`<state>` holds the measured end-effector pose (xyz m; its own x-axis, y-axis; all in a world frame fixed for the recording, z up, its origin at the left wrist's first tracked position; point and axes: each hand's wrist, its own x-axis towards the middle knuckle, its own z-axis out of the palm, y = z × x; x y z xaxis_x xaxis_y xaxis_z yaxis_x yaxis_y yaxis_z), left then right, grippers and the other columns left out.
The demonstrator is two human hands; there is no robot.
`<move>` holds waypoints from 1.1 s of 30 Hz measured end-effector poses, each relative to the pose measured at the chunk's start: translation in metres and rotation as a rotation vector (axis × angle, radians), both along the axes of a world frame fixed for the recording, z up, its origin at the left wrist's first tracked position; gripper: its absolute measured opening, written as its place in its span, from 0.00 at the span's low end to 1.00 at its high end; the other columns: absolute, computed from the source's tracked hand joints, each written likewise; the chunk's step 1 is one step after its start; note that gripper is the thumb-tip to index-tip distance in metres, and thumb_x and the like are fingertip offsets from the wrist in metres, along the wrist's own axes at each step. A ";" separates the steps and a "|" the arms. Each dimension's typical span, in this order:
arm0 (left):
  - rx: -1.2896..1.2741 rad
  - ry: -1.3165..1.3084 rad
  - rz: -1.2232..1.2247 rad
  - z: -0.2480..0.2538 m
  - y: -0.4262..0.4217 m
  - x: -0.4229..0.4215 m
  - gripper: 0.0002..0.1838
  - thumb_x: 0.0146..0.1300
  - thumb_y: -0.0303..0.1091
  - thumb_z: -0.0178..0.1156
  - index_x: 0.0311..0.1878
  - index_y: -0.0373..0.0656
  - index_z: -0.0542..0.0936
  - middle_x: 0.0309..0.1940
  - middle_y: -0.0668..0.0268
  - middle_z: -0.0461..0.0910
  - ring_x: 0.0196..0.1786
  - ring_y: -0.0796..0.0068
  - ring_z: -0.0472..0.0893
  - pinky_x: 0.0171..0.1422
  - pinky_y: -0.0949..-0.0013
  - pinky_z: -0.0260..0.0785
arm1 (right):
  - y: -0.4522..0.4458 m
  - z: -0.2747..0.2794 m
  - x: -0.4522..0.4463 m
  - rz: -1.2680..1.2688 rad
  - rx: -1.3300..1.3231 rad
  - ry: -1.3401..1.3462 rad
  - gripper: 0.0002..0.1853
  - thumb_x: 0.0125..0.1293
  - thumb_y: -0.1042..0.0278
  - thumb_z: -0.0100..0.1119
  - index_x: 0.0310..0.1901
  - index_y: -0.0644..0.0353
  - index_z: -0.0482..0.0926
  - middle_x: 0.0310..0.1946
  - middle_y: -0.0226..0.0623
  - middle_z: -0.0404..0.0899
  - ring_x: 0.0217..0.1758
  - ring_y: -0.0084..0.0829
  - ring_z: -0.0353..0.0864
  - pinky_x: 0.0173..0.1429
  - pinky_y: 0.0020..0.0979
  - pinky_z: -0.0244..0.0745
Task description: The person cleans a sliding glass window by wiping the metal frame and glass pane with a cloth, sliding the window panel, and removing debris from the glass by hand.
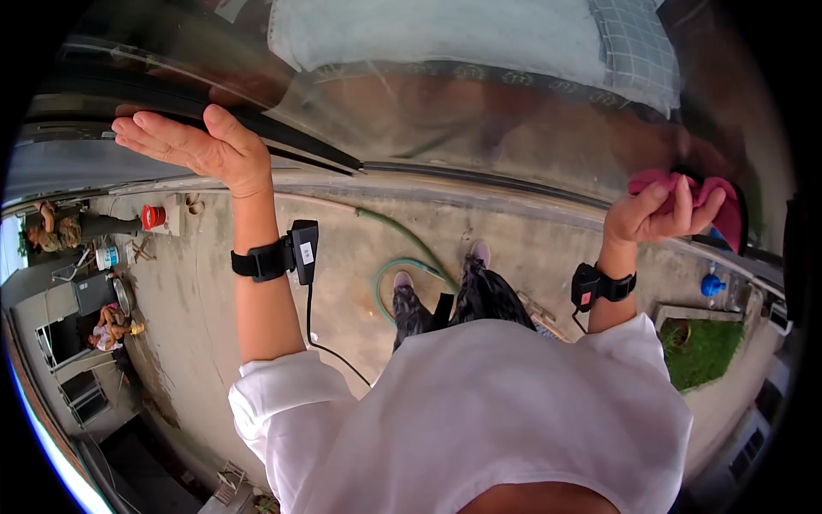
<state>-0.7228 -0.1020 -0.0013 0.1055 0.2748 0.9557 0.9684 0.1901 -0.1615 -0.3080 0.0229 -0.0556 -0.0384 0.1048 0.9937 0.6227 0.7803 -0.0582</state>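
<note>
My left hand (201, 152) is raised at the upper left, fingers stretched out together and thumb apart, holding nothing. It is beside the dark window frame (300, 141); whether it touches the frame, I cannot tell. On the right, my right hand (664, 210) has its fingers curled round a pink cloth (728, 210) at the lower part of the glass pane (531, 128). Part of the cloth is hidden behind the fingers. Through the glass show a white cloth (437, 34) and a checked cloth (638, 51).
A green hose (402, 231) lies curled on the concrete ground (300, 214) near my feet. Two people (60, 227) (110, 330) are at the far left, near a red bucket (154, 217). A grass patch (702, 351) and a blue bottle (711, 285) are at right.
</note>
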 end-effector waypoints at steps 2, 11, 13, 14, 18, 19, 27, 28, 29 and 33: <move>0.016 0.053 -0.045 -0.002 0.002 -0.008 0.36 0.73 0.48 0.43 0.75 0.40 0.43 0.76 0.54 0.38 0.77 0.46 0.37 0.76 0.44 0.30 | -0.010 -0.035 -0.023 0.017 -0.073 0.068 0.14 0.69 0.72 0.48 0.54 0.64 0.69 0.71 0.52 0.47 0.73 0.49 0.49 0.73 0.43 0.50; 0.103 0.032 -0.224 -0.006 0.012 -0.023 0.38 0.68 0.55 0.47 0.73 0.41 0.53 0.76 0.55 0.43 0.78 0.51 0.39 0.73 0.42 0.32 | -0.120 -0.152 -0.196 -0.044 -0.866 0.461 0.35 0.71 0.66 0.49 0.72 0.64 0.45 0.75 0.53 0.33 0.78 0.51 0.34 0.76 0.46 0.36; 0.110 0.057 -0.137 -0.009 0.013 -0.021 0.36 0.69 0.54 0.46 0.73 0.41 0.55 0.75 0.54 0.46 0.77 0.50 0.42 0.73 0.45 0.35 | -0.138 -0.174 -0.232 -0.053 -1.070 0.530 0.37 0.70 0.65 0.49 0.73 0.63 0.40 0.75 0.52 0.32 0.78 0.48 0.33 0.77 0.41 0.36; 0.102 -0.044 -0.195 -0.016 0.015 -0.012 0.38 0.68 0.57 0.46 0.73 0.42 0.55 0.76 0.55 0.44 0.78 0.51 0.39 0.73 0.43 0.33 | -0.150 -0.179 -0.252 -0.008 -1.131 0.572 0.38 0.70 0.66 0.50 0.73 0.63 0.40 0.75 0.53 0.31 0.78 0.48 0.33 0.77 0.41 0.36; 0.161 0.049 -0.097 -0.016 0.018 -0.016 0.37 0.67 0.58 0.49 0.71 0.43 0.59 0.74 0.58 0.50 0.76 0.51 0.46 0.68 0.45 0.44 | -0.159 -0.171 -0.319 -0.009 -1.215 0.745 0.39 0.66 0.73 0.50 0.73 0.64 0.40 0.74 0.57 0.34 0.77 0.53 0.37 0.76 0.40 0.37; 0.165 0.067 -0.040 -0.017 0.018 -0.018 0.37 0.67 0.57 0.50 0.70 0.43 0.60 0.74 0.58 0.52 0.75 0.51 0.49 0.67 0.46 0.47 | -0.163 -0.168 -0.334 -0.015 -1.266 0.816 0.40 0.64 0.75 0.52 0.73 0.64 0.42 0.73 0.58 0.38 0.76 0.55 0.40 0.76 0.40 0.40; 0.168 0.153 -0.029 -0.011 0.014 -0.016 0.34 0.69 0.52 0.48 0.71 0.42 0.56 0.73 0.56 0.53 0.73 0.48 0.53 0.68 0.47 0.47 | -0.151 -0.213 -0.345 0.215 -1.403 1.418 0.22 0.55 0.73 0.67 0.49 0.64 0.68 0.48 0.44 0.70 0.50 0.38 0.72 0.57 0.34 0.67; 0.158 0.154 -0.060 -0.010 0.013 -0.015 0.34 0.70 0.52 0.47 0.71 0.40 0.57 0.73 0.55 0.52 0.74 0.50 0.50 0.71 0.48 0.44 | -0.148 -0.224 -0.332 0.183 -1.407 1.393 0.23 0.54 0.73 0.68 0.49 0.64 0.68 0.46 0.43 0.70 0.49 0.38 0.72 0.57 0.34 0.68; 0.152 0.153 -0.090 -0.009 0.012 -0.012 0.34 0.71 0.52 0.46 0.71 0.37 0.57 0.74 0.55 0.50 0.76 0.52 0.46 0.74 0.50 0.40 | -0.143 -0.222 -0.316 0.151 -1.407 1.364 0.23 0.54 0.73 0.68 0.49 0.64 0.68 0.45 0.43 0.70 0.48 0.38 0.73 0.56 0.34 0.68; 0.131 0.170 -0.041 -0.008 0.010 -0.017 0.35 0.71 0.49 0.47 0.71 0.35 0.54 0.74 0.51 0.49 0.75 0.48 0.48 0.73 0.43 0.41 | -0.127 -0.207 -0.230 -0.041 -1.370 1.075 0.22 0.55 0.70 0.69 0.48 0.64 0.68 0.43 0.39 0.73 0.44 0.28 0.74 0.52 0.29 0.71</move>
